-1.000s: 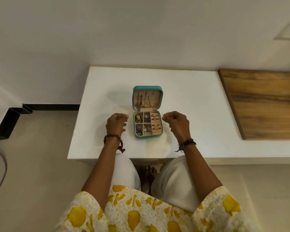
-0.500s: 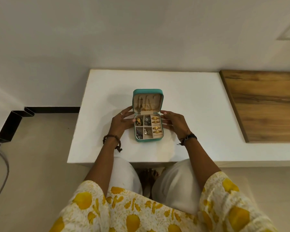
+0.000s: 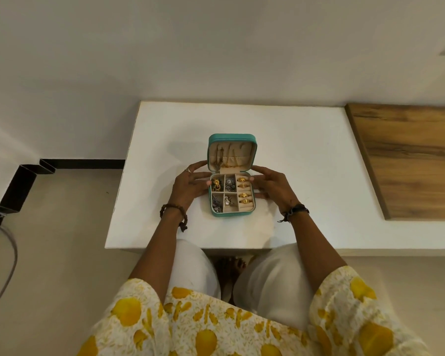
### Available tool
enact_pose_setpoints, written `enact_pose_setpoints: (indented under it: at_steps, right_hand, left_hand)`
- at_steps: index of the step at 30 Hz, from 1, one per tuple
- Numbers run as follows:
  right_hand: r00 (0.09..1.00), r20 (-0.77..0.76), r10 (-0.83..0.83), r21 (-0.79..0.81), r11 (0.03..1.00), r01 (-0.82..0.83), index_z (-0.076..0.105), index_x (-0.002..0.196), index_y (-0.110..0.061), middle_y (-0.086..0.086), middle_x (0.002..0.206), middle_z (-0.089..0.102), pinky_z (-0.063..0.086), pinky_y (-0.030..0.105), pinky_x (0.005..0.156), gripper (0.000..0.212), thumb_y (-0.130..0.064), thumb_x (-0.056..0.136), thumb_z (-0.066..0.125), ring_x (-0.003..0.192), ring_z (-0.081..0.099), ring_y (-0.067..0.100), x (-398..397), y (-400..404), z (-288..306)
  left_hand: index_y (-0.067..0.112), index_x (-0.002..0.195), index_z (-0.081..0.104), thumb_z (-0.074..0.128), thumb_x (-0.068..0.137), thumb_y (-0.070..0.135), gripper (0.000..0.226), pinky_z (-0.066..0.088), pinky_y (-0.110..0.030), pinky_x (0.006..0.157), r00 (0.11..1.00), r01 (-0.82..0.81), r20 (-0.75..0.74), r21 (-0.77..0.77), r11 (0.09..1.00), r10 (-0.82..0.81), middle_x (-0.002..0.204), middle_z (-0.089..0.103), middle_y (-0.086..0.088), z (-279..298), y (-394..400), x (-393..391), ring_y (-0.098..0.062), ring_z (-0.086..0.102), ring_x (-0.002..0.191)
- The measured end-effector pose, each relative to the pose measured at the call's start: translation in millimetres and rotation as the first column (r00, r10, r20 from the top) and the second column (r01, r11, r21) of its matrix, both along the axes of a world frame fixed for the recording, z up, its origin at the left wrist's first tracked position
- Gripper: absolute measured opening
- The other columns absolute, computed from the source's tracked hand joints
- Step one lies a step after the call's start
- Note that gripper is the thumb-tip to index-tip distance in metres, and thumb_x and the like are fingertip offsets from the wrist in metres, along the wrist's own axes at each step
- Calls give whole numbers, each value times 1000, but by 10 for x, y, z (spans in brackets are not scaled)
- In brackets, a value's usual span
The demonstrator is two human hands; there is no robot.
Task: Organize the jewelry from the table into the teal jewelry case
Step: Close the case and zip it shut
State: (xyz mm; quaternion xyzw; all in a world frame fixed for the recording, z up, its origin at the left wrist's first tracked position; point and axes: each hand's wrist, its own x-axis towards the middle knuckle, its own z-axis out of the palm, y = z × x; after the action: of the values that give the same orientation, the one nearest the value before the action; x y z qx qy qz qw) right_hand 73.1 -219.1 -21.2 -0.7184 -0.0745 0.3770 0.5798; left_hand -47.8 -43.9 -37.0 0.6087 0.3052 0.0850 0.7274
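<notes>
The teal jewelry case [image 3: 231, 214] stands open on the white table [image 3: 306, 155], its lid [image 3: 232, 136] upright at the back with chains hanging inside. Gold rings [image 3: 244, 190] fill the right-hand slots. Earrings and silver pieces [image 3: 229, 185] lie in the small compartments. My left hand [image 3: 189, 185] touches the case's left side with straight fingers, reaching up toward the lid's lower corner. My right hand [image 3: 272, 185] touches the right side the same way, fingertips at the rim near the hinge.
A wooden board [image 3: 406, 160] lies on the table's right end. A white wall runs behind the table. Black skirting and a cable [image 3: 8, 242] sit on the floor at left. My knees are under the table's front edge.
Both hands went from curled beside the case to flat against its two sides, then slid a little farther back toward the lid.
</notes>
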Motion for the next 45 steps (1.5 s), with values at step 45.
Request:
enact_pose_setpoints:
  at_steps: [45]
  right_hand:
    - [803,594,-56,204,975,-83,54,122,-34,-8,120,62,53,30,88,39,-35,84,61,104,62,8,-875,-479,2249]
  left_hand:
    - [18,143,27,61,75,55,85,42,-56,97,775,529,630,-684,503,41,137,43,-14,1338,-1162,-781,-34,50,121]
